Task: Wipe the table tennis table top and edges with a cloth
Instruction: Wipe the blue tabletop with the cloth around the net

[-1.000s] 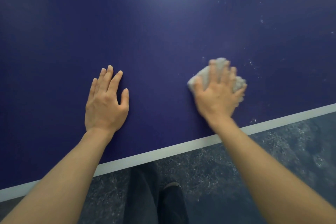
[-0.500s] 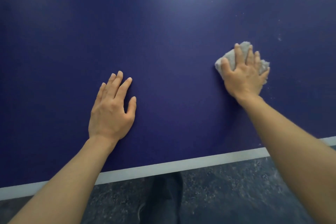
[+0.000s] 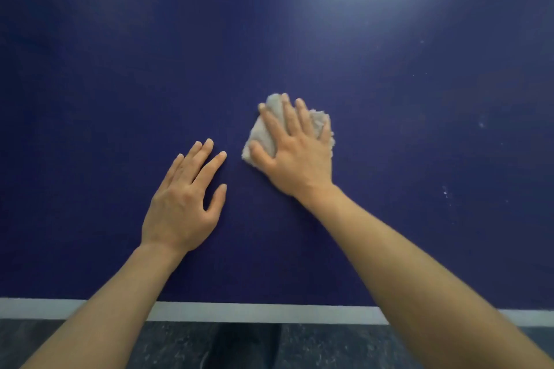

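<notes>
The dark blue table tennis table top [image 3: 120, 99] fills most of the view, with its white edge line [image 3: 254, 312] running along the near side. My right hand [image 3: 295, 150] presses a crumpled grey cloth [image 3: 263, 135] flat against the top with spread, straight fingers. Most of the cloth is hidden under the palm. My left hand [image 3: 186, 198] rests flat on the table just left of the cloth, fingers straight, holding nothing.
White dust specks [image 3: 445, 192] dot the table top to the right. Below the table edge lies a dark speckled floor [image 3: 314, 347], with my dark trouser leg and shoe [image 3: 239, 344] near the middle.
My right hand has slid the cloth leftward and nearer, from the right part of the table to just beside my left hand. The left hand has stayed flat on the table.
</notes>
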